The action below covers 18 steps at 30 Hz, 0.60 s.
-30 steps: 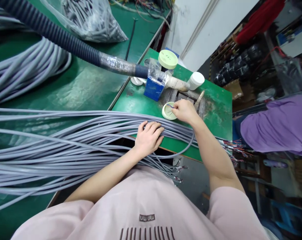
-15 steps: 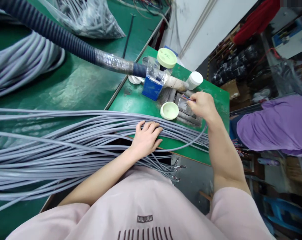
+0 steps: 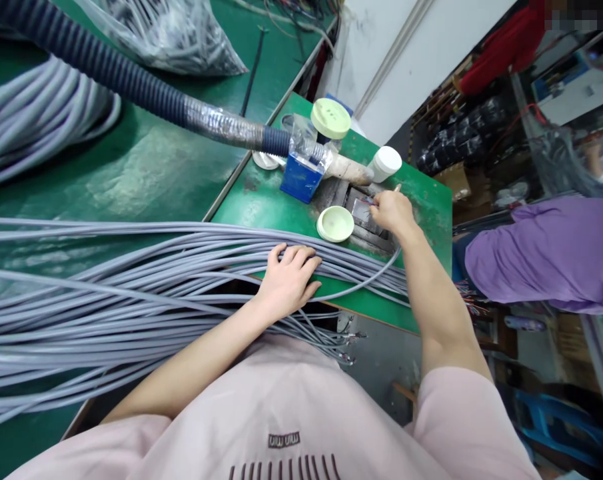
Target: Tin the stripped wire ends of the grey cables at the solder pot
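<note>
My right hand (image 3: 394, 212) is closed on the end of a grey cable (image 3: 362, 291), its fine stripped wires poking out past my fingertips. Those wires are at the shiny square surface of a solder pot (image 3: 362, 211); whether they touch it I cannot tell. Below my hand the cable curves back toward the bundle. My left hand (image 3: 286, 280) lies with fingers spread on top of the bundle of grey cables (image 3: 181, 250). Between the hands sits a small pale green dish (image 3: 336, 224), its contents hard to make out.
A corrugated hose (image 3: 146, 93) ends in a nozzle by the pot, next to a blue box (image 3: 301, 177). A lidded jar (image 3: 331, 119) and a white tub (image 3: 387, 161) stand behind. Coiled cable (image 3: 41, 120) and a bagged bundle (image 3: 181, 40) lie left. A person in purple (image 3: 546, 253) is at right.
My right hand has dipped slightly toward the solder pot with the cable end, and its wires now sit lower. My left hand stays on the bundle. The whole view has shifted slightly.
</note>
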Motion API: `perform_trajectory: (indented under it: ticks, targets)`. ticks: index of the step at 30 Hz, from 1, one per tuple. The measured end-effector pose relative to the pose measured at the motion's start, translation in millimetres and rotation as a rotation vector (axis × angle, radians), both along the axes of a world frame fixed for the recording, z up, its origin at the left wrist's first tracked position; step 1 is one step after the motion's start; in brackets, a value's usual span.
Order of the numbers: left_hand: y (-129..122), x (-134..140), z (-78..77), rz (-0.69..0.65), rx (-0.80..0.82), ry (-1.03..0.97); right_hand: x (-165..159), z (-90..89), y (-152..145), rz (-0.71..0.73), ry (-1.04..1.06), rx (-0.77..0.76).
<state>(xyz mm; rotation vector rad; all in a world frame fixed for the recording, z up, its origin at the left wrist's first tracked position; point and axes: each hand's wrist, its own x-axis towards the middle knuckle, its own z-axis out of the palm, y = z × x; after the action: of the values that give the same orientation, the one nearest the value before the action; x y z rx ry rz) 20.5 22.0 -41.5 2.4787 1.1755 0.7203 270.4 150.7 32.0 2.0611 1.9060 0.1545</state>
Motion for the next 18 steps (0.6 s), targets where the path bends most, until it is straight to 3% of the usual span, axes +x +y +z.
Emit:
perform_trajectory:
  ticks: [12, 18]
  targets:
    - [1.2, 0.2, -0.4, -0.001, -0.015, -0.038, -4.7, -5.7, 8.1, 0.002, -0.012, -0.037]
    - [1.3, 0.2, 0.1, -0.001, -0.009, -0.026, -2.2, 2.7, 4.4, 0.020, 0.014, -0.002]
